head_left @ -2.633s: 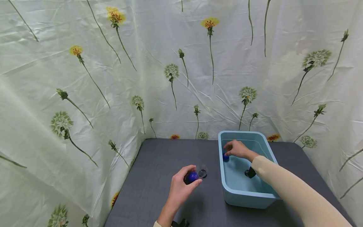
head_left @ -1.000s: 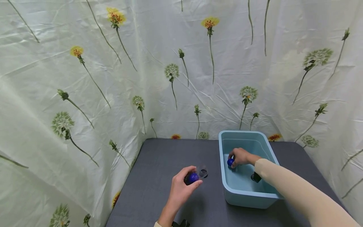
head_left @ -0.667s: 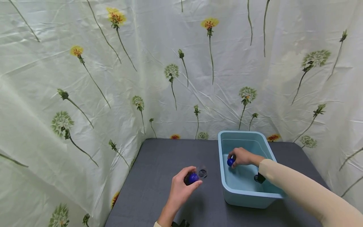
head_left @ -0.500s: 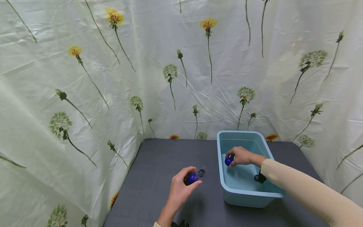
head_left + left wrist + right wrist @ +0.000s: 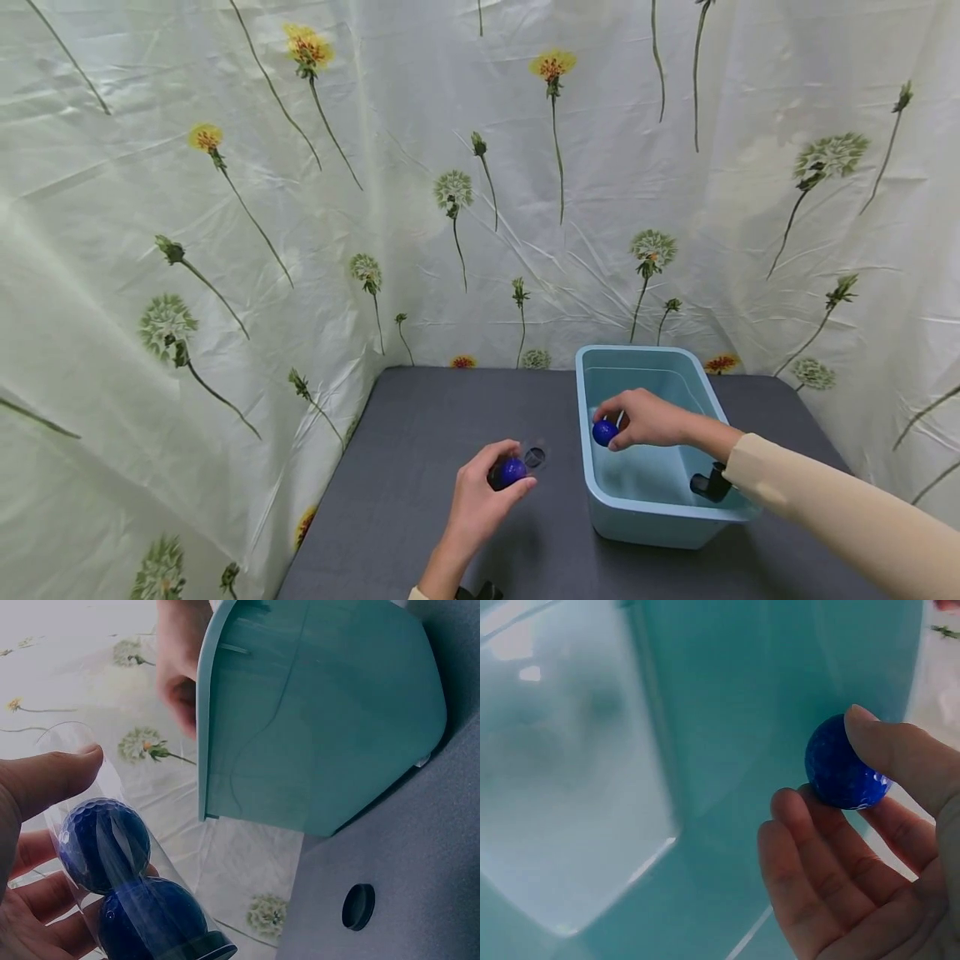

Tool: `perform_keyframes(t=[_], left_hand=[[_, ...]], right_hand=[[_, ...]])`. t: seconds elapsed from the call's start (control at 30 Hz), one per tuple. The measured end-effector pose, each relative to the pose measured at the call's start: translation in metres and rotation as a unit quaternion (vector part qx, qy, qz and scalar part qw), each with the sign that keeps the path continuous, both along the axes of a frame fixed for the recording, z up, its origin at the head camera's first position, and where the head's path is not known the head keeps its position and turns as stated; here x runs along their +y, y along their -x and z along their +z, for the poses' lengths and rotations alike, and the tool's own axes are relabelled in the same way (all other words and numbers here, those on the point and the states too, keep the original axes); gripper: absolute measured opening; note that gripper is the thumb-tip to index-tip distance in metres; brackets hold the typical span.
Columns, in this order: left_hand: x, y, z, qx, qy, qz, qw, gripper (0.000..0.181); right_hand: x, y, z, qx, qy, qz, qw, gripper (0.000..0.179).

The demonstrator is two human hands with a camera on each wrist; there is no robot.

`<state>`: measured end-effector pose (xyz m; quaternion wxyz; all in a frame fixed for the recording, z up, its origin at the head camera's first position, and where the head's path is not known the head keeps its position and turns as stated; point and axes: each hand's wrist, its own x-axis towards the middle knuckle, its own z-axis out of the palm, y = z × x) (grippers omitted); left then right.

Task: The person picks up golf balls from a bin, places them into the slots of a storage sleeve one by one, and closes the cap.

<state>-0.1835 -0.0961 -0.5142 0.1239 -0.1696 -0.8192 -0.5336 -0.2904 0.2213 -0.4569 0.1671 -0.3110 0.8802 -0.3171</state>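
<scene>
Two balls [image 5: 105, 844] inside tube [image 5: 112, 780] gripped by left hand [image 5: 480, 496]; right hand [image 5: 651, 418] pinches third ball [image 5: 604, 432] over bin [image 5: 652, 527] at right.

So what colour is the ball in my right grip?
The ball is deep blue; the right wrist view shows it best.

Left fingers [image 5: 49, 896] and right fingers [image 5: 821, 862] bent, right arm [image 5: 840, 508] outstretched

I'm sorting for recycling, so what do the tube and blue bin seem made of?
The tube looks like glossy clear plastic, see-through with pale reflections, though glass is possible. The bin seems moulded plastic, smooth, slightly shiny: even colour, rounded corners.
</scene>
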Motion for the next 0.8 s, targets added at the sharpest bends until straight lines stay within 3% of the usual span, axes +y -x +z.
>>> perform_keyframes(t=[0.43, 0.8], left_hand=[[0.003, -0.001, 0.001, -0.008, -0.006, 0.002, 0.9999, 0.047], [0.009, 0.002, 0.004, 0.005, -0.008, 0.001, 1.0, 0.047]], right_hand=[[-0.005, -0.034, 0.028, 0.042, 0.048, -0.04, 0.9972, 0.042], [-0.029, -0.06, 0.026, 0.031, 0.142, -0.064, 0.9873, 0.043]])
